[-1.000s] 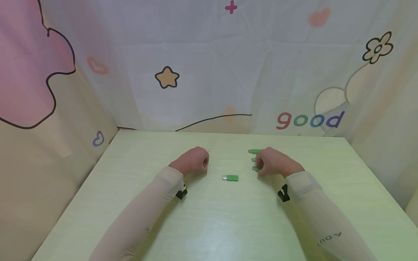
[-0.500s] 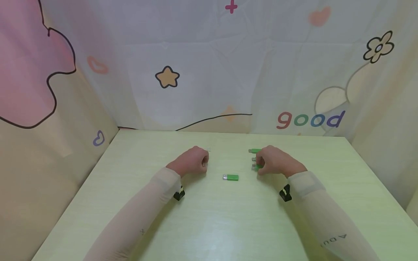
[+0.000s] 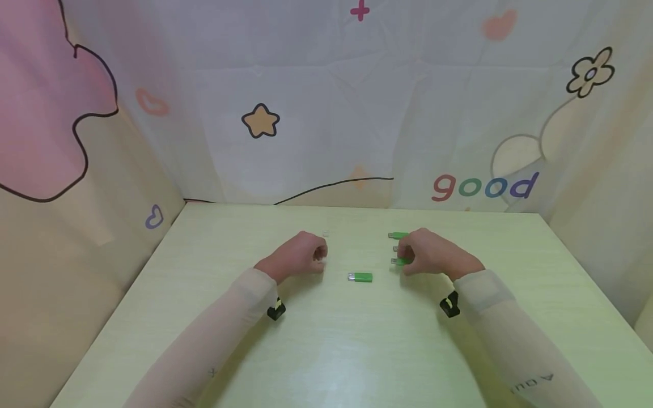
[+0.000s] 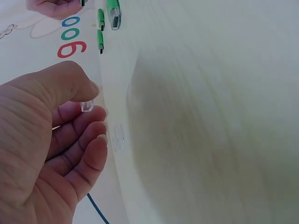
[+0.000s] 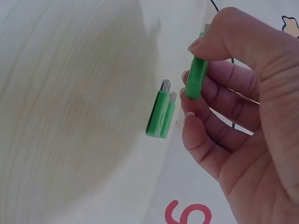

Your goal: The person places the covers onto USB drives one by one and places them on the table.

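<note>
Green USB stick (image 5: 196,79) pinched in right hand (image 3: 428,254); clear cap (image 4: 87,106) pinched in left hand (image 3: 298,256).

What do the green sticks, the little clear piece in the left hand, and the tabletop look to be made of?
Green sticks: opaque moulded plastic, slightly glossy, with a bare silvery metal plug at one end. Clear cap, pinched by the left hand: transparent plastic, since skin shows through it. Table: pale wood-grain surface, smooth with a soft sheen, probably laminate rather than solid wood.
</note>
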{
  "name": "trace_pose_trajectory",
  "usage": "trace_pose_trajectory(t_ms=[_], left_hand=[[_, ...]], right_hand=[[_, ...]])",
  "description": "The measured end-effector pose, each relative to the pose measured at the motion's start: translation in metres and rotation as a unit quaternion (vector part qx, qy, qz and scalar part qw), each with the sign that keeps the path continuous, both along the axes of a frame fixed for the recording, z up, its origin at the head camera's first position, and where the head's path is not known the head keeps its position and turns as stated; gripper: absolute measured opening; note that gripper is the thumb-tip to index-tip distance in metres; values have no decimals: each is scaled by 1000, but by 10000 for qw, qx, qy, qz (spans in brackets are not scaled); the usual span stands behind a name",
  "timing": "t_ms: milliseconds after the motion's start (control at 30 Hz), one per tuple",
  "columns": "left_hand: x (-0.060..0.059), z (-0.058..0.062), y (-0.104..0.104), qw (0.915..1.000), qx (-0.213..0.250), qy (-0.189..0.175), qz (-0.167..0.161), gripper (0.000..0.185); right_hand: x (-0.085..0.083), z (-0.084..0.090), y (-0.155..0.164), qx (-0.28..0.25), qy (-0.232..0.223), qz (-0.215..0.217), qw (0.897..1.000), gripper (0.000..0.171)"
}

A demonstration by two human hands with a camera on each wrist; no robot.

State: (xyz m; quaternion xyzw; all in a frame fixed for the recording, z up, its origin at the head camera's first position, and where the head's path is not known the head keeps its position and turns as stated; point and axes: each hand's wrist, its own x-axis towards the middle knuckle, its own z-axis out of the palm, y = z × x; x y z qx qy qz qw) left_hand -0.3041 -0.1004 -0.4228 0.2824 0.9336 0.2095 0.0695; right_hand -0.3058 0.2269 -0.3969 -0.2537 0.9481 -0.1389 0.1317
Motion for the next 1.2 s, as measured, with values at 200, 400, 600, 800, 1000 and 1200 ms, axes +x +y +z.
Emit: trace_pose_trajectory(t_ms=[200, 400, 600, 800, 1000, 1200], left_hand=[[7, -1, -5, 9984, 538, -158, 26, 10], [15, -3, -8, 9962, 864, -108, -15, 12], [24, -2, -8, 9903, 1381, -139, -96, 9], [32, -1, -4, 9813, 1869, -428, -141, 10], [39, 2, 2, 9785, 1988, -462, -278, 11], [49, 3, 5, 9781, 2000, -369, -435, 11]], right_hand=[[7, 1, -1, -310, 52, 110, 9994, 13], [17, 4, -5, -678, 112, 311, 9971, 11], [30, 8, -10, -1050, 290, 530, 9926, 11], [38, 9, -11, -1374, 262, 631, 9882, 14], [43, 9, -12, -1773, 227, 844, 9803, 15], [49, 9, -16, -2055, 225, 979, 9735, 18]])
